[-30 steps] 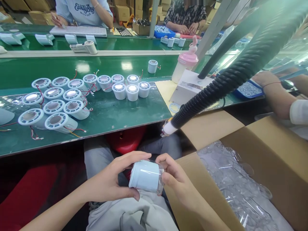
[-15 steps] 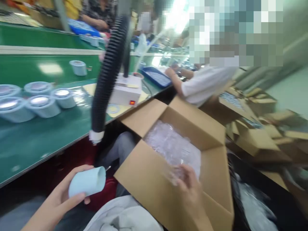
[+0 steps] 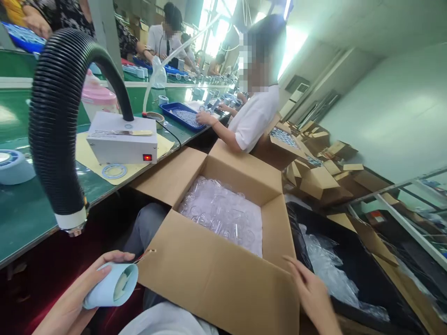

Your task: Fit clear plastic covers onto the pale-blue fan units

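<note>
My left hand (image 3: 82, 288) is wrapped around a light blue plastic cylinder (image 3: 104, 291) whose hollow end faces right. Thin wires (image 3: 148, 251) stick out from it beside my fingertips. My right hand (image 3: 312, 293) is at the near right corner of an open cardboard box (image 3: 209, 270), fingers stretched out and nothing visible in them. Inside the box lie several clear plastic parts (image 3: 220, 209) on a pale sheet.
A black flexible hose (image 3: 56, 121) arches from a white machine (image 3: 122, 139) on the green bench (image 3: 21, 223). Right of the box is a black-lined bin (image 3: 370, 270) with clear plastic (image 3: 331, 265). A co-worker in white (image 3: 256, 116) sits beyond the box.
My view has swung right. My right hand has moved from over the box flap to its right corner, and the clear plastic piece it held is gone from it. The cylinder's open end now faces me more.
</note>
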The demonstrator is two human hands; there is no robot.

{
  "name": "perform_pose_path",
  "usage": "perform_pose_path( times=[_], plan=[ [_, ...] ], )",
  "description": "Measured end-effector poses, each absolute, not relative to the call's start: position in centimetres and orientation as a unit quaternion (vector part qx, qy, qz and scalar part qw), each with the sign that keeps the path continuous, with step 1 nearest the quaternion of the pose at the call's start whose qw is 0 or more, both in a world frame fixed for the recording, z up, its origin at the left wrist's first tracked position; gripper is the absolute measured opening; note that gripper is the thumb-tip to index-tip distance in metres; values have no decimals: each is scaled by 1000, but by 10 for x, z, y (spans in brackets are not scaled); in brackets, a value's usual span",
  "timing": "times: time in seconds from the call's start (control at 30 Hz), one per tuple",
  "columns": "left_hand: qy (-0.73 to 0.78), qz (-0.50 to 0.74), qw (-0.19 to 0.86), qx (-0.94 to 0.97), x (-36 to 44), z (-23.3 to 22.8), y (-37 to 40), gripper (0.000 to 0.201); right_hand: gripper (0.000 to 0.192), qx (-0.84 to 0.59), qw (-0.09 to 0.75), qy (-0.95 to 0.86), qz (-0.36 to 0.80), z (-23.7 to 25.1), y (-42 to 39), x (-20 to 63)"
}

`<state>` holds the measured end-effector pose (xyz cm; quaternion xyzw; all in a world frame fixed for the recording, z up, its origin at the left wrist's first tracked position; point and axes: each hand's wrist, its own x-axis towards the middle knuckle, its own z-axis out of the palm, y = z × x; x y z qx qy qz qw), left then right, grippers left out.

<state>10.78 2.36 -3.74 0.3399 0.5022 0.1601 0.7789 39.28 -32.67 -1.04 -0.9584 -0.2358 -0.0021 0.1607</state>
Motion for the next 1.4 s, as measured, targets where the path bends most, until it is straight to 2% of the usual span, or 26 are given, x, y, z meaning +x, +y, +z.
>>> perform_pose_path(
  times=[0.07, 0.2, 0.33, 0.5, 0.7, 0.87, 0.9, 1.0, 1.07, 1.1, 1.2, 1.27, 1.33, 1.4],
  plan=[
    [514, 177, 788, 289, 98, -41, 24, 40, 57, -919, 124, -356, 112, -12, -250, 401],
    [558, 246, 777, 160, 80, -51, 21, 14, 40, -860, 60, -462, 206, -25, -158, 403],
    [564, 258, 777, 104, 67, -56, 14, 6, 41, -838, -14, -494, 234, -41, -146, 415],
    [494, 222, 834, 107, 61, -60, 9, 16, 32, -805, -45, -525, 271, -56, -154, 424],
    [497, 249, 823, 116, 67, -53, 9, 17, 24, -816, -24, -519, 253, -66, -150, 419],
    [496, 263, 817, 131, 62, -53, 8, 2, 47, -874, 9, -461, 155, -48, -153, 439],
    [488, 255, 824, 136, 61, -54, 7, 3, 51, -879, 26, -455, 140, -42, -152, 440],
    [481, 231, 831, 157, 60, -53, 6, 16, 53, -826, 182, -492, 206, -25, -137, 418],
    [482, 224, 824, 194, 60, -48, 5, 22, 40, -712, 297, -563, 296, -19, -118, 380],
    [477, 220, 821, 226, 60, -44, 5, 25, 36, -655, 312, -615, 309, -17, -107, 357],
    [457, 188, 793, 357, 54, -31, 6, 28, 51, -549, 228, -770, 231, -18, -70, 285],
    [455, 175, 737, 468, 45, -22, 7, 23, 57, -535, 178, -808, 171, -22, -49, 251],
    [446, 183, 645, 593, 35, -15, 7, 15, 48, -531, 153, -819, 155, -25, -32, 230],
    [432, 209, 551, 682, 25, -12, 7, 11, 30, -516, 160, -816, 204, -25, -21, 221]
  ],
)
